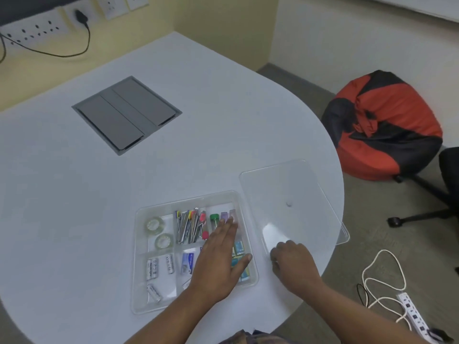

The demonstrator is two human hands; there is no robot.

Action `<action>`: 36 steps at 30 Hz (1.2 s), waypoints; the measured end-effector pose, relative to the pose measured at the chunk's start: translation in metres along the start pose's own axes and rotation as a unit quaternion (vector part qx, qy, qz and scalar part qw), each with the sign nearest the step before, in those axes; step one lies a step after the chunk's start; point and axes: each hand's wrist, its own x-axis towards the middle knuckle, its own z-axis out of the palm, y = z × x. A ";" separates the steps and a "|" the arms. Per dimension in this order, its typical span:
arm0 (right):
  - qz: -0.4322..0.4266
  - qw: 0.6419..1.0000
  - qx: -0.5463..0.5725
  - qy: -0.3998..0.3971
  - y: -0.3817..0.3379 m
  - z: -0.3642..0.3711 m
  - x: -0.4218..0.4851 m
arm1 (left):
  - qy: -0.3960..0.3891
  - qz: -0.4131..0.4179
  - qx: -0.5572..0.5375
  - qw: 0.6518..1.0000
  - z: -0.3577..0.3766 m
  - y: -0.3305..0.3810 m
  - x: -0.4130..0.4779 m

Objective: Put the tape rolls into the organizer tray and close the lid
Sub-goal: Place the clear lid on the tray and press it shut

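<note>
A clear organizer tray [138, 259] sits on the white table near its front edge. Two clear tape rolls [154, 225] [164, 241] lie in its far-left compartment. Other compartments hold batteries, clips and small boxes. My left hand [218, 259] lies flat and open over the tray's right side, fingers stretched toward the far-right compartment. The clear lid [285, 189] lies flat on the table to the right of the tray, partly past the table's edge. My right hand [293, 264] has its fingers curled on the lid's near-left corner.
A grey cable hatch [126, 114] is set into the table's far left. The rounded table edge runs close to the right of the lid. On the floor are a red and black beanbag [382, 125], a chair base [422, 194] and a power strip [414, 316] with white cable.
</note>
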 end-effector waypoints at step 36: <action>-0.040 0.675 0.638 0.369 -0.094 -0.244 0.069 | 0.237 -0.184 -0.350 0.888 -0.176 -0.105 -0.012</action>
